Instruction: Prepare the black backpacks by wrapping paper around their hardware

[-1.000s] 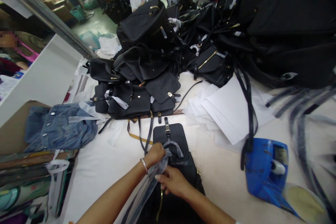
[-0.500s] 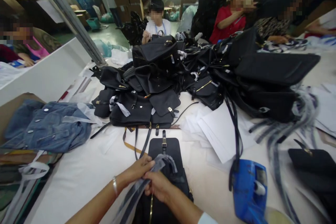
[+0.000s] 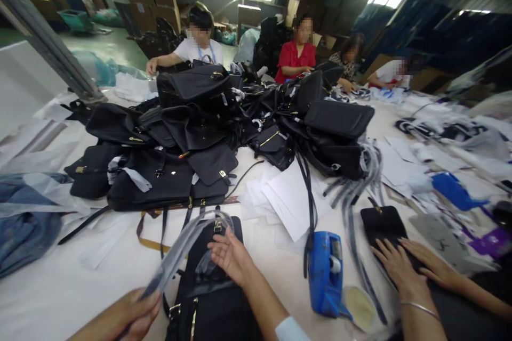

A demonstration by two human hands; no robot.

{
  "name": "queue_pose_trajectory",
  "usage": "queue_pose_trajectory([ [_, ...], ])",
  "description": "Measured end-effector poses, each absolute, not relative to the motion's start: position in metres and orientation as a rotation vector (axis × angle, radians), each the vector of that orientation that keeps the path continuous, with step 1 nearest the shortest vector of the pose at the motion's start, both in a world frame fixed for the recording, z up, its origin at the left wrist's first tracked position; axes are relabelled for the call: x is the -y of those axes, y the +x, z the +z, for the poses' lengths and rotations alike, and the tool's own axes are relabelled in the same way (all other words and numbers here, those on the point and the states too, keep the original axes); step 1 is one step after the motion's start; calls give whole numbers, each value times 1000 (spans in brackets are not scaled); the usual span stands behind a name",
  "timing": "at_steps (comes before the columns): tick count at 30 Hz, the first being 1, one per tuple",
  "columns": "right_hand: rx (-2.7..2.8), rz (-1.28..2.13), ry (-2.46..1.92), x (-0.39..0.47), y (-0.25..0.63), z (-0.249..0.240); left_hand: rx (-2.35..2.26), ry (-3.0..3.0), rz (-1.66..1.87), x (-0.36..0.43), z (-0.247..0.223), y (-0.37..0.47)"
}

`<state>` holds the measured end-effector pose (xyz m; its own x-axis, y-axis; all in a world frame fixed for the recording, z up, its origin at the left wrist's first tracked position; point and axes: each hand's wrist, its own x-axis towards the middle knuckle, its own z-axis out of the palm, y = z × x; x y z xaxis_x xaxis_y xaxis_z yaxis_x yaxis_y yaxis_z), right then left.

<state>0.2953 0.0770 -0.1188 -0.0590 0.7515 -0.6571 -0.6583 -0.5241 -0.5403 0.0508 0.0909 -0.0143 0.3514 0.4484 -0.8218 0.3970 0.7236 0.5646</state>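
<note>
A black backpack (image 3: 216, 313) with a gold zipper and a buckled flap lies in front of me on the white table. My left hand (image 3: 138, 310), at the lower left, is closed around a strap wrapped in clear plastic (image 3: 176, 256). The strap rises from that hand and curves over the backpack's upper part. Above the backpack is my right hand (image 3: 231, 257), its fingers apart, close to the strap's curved end. Whether its fingertips touch the plastic I cannot tell.
Black bags (image 3: 176, 128) are piled across the table. White sheets (image 3: 286, 200) and a blue tape dispenser (image 3: 320, 277) lie to the right. Farther right, a co-worker's hands (image 3: 404, 266) rest on a black bag. A denim garment (image 3: 28, 234) is at the left.
My hands were together on the wrapped strap; now they are apart, the left lower and farther left, the right opened. The view has swung right, bringing a co-worker's hands into sight.
</note>
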Motion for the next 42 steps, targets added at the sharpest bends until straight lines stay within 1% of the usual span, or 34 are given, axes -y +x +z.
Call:
queue_pose_trajectory([
  [1, 297, 1697, -1333, -68, 307, -117, -1247, 837, 71, -107, -19, 60],
  [3, 580, 1440, -1630, -52, 335, -117, -1226, 961, 194, -141, -33, 88],
  [7, 832, 979, -1905, -38, 389, -125, -1397, 1694, 396, -190, -67, 157],
  [10, 1147, 544, -2218, -45, 403, -140, -1465, 1914, 526, -194, -89, 190],
  [12, 1158, 348, -2396, -55, 400, -151, -1538, 2095, 602, -182, -99, 193],
  [14, 1056, 242, -2485, -68, 395, -161, -1564, 2345, 632, -163, -107, 180],
  [16, 977, 196, -2510, -79, 390, -166, -1493, 2534, 574, -141, -114, 157],
  [21, 1055, 244, -2435, -75, 381, -154, -1261, 2706, 221, -100, -147, 104],
  [25, 1278, 326, -2273, -41, 363, -125, -1363, 2615, -22, -104, -161, 116],
  [28, 1446, 322, -2168, -8, 352, -101, -1445, 2512, -72, -116, -143, 137],
  [29, 1498, 309, -2136, 3, 349, -94, -1456, 2477, -18, -117, -131, 141],
  [32, 1595, 295, -2069, 31, 340, -75, -1395, 2246, 308, -104, -86, 139],
  [34, 1655, 287, -2032, 44, 329, -64, -1293, 1820, 393, -80, -54, 133],
  [36, 1772, 253, -1963, 48, 309, -54, -1117, 1265, 356, -52, -30, 131],
  [37, 1840, 237, -1918, 48, 296, -50, -1026, 1042, 381, -39, -22, 132],
  [39, 1970, 259, -1819, 45, 266, -40, -984, 787, 553, -21, -15, 136],
  [42, 2137, 466, -1603, 41, 232, -27, -1210, 694, 802, -19, -21, 127],
])
